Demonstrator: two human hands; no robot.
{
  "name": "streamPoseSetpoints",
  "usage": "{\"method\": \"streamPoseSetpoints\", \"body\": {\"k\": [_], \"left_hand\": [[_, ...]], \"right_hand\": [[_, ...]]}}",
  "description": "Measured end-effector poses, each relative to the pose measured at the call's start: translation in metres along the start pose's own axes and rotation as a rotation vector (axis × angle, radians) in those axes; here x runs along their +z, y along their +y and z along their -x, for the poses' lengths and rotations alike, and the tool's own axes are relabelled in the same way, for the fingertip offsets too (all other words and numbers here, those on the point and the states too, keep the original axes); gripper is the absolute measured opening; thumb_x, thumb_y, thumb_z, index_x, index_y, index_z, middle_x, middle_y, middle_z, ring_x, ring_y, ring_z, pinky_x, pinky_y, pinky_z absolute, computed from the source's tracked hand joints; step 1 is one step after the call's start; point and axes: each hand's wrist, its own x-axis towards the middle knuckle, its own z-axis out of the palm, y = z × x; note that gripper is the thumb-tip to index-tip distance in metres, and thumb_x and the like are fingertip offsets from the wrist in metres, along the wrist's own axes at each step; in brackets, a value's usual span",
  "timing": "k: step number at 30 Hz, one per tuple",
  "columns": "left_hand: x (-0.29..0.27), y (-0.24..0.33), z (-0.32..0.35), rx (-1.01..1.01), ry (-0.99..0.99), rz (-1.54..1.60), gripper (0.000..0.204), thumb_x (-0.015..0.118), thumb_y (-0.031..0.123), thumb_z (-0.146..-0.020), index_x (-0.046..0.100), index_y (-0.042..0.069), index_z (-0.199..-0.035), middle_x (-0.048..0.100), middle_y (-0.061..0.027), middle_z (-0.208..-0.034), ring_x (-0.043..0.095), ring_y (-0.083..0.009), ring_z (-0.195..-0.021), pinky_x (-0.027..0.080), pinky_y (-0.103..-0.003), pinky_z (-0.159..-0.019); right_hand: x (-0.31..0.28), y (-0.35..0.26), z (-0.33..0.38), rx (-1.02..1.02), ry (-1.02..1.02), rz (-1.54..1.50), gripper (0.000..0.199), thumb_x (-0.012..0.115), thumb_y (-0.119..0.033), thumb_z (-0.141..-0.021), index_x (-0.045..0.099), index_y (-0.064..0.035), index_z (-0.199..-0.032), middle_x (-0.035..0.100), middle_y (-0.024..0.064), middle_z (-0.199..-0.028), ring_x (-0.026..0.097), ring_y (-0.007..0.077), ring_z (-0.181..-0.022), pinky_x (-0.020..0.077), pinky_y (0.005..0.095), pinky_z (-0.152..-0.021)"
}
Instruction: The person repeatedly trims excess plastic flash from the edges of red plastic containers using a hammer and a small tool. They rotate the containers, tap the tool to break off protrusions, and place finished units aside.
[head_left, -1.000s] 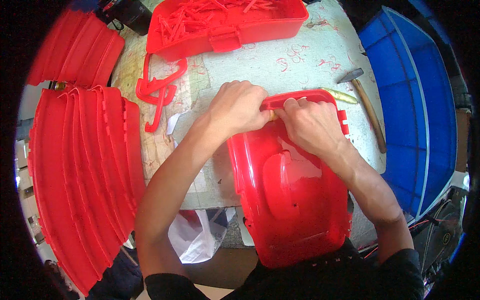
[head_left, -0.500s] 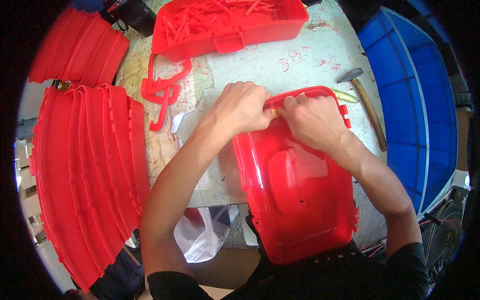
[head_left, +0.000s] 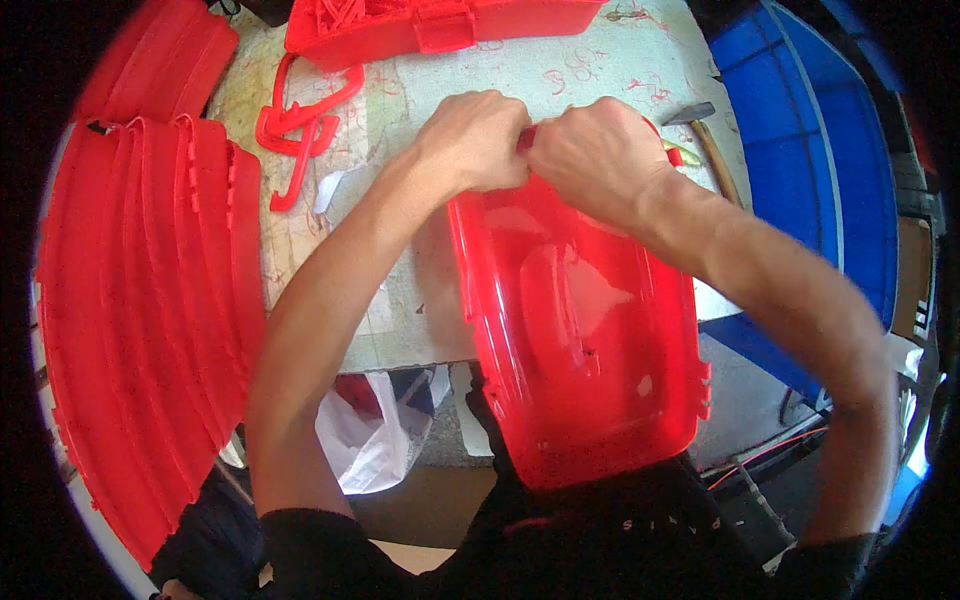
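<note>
A glossy red plastic lid [head_left: 575, 320], its hollow side up, lies over the near table edge and against my body. At its far rim my left hand [head_left: 473, 140] is closed, knuckles up. Right beside it my right hand [head_left: 602, 160] is closed over the same rim, the two fists nearly touching. Both sets of fingertips are hidden, as is whatever small part may sit between them. Notched tabs run along the lid's side edges.
Stacked red plastic shells [head_left: 150, 320] stand at the left. Loose red handles [head_left: 300, 135] lie on the table near a red box [head_left: 440, 30] of red pieces. To the right are a hammer [head_left: 712, 155], a green-yellow tool [head_left: 683, 152] and a blue crate [head_left: 790, 150]. A white bag [head_left: 365, 440] hangs below.
The whole view has shifted, so the table things sit higher. My right fist has turned and come closer to my left, its elbow swinging outward. A tan bit between the hands is now hidden.
</note>
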Motion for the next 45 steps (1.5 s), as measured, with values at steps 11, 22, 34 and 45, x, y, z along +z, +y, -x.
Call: {"method": "streamPoseSetpoints", "body": {"k": [11, 22, 34, 45], "left_hand": [[-0.011, -0.006, -0.003, 0.050, -0.006, -0.033, 0.025, 0.064, 0.021, -0.070, 0.072, -0.002, -0.077, 0.068, -0.0265, -0.080, 0.068, -0.0415, -0.079, 0.055, -0.048, -0.074], [-0.002, -0.019, 0.005, 0.108, 0.004, 0.225, 0.056, 0.070, 0.051, -0.076, 0.070, 0.004, -0.106, 0.069, -0.0259, -0.098, 0.067, -0.0424, -0.094, 0.053, -0.051, -0.082], [-0.013, -0.021, 0.019, -0.200, -0.109, 0.232, 0.045, 0.055, 0.050, -0.093, 0.074, 0.010, -0.098, 0.070, -0.0223, -0.089, 0.067, -0.0429, -0.086, 0.052, -0.053, -0.077], [-0.017, -0.028, 0.075, -0.229, 0.365, 0.114, 0.046, 0.064, 0.035, -0.094, 0.062, -0.003, -0.122, 0.069, -0.0202, -0.107, 0.068, -0.0359, -0.091, 0.053, -0.044, -0.082]], "right_hand": [[0.022, -0.017, 0.002, 0.479, 0.042, -0.444, 0.016, 0.061, -0.019, -0.084, 0.071, -0.0075, -0.082, 0.072, 0.0174, -0.078, 0.072, 0.0321, -0.070, 0.0574, 0.0441, -0.062], [-0.010, 0.014, -0.004, 0.113, -0.008, -0.040, 0.021, 0.065, -0.025, -0.092, 0.074, -0.0098, -0.081, 0.073, 0.0126, -0.078, 0.074, 0.0255, -0.070, 0.0589, 0.0382, -0.061], [0.062, 0.165, -0.216, 0.132, -0.037, 0.002, 0.038, 0.054, -0.009, -0.094, 0.061, -0.0201, -0.130, 0.065, 0.0134, -0.117, 0.071, 0.0315, -0.093, 0.0595, 0.0427, -0.073], [-0.007, 0.175, -0.116, 0.321, 0.766, -1.068, 0.031, 0.064, -0.026, -0.096, 0.071, -0.0024, -0.114, 0.072, 0.0154, -0.100, 0.068, 0.0266, -0.094, 0.0519, 0.0345, -0.084]]}}
